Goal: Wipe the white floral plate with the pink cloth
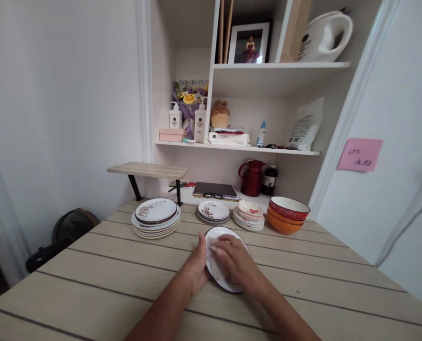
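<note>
A white plate [222, 232] with a dark rim is held tilted over the middle of the table. My left hand [197, 266] grips its left edge, thumb pointing up along the rim. Across the plate's face lies my right hand [235, 258], fingers bent and pressing a thin white tissue [215, 268] against the surface. The tissue is mostly covered by the fingers, so its full shape is hidden. Just beyond the plate sits a short stack of small patterned plates [213, 210].
Larger plates [156, 211] are stacked at the left, near a small raised shelf [148, 169]. Small dishes [249, 210] and nested red and orange bowls [288, 215] stand at the right. Behind are a closed laptop [216, 190], glasses, a red jug [252, 179] and a dark bottle [269, 181].
</note>
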Motion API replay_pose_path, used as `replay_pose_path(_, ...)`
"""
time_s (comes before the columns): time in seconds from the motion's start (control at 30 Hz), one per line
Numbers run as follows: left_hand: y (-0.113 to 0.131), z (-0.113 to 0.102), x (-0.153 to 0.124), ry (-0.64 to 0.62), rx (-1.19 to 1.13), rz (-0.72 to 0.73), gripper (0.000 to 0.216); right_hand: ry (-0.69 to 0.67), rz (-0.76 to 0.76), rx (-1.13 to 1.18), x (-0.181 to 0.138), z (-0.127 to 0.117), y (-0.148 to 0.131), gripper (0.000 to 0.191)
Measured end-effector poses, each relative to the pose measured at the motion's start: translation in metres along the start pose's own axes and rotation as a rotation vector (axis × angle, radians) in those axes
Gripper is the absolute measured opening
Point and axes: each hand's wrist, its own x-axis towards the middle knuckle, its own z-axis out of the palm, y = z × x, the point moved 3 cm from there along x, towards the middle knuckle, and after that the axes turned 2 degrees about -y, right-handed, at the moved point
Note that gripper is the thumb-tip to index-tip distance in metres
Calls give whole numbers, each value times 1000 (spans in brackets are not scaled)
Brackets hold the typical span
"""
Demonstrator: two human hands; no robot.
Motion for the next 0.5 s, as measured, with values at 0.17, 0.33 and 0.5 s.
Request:
replay_pose_path(0.17,0,-6,1,50,18,-12,70,-119,-24,-64,-1,11,-9,57)
replay_pose_path(0.33,2,-1,2,-49,-14,-3,69,-69,114,-215,4,-2,12,78)
replay_pose_path(0.5,1,3,-1,-52,-17,-20,71,84,285,-258,-4,-22,14,67)
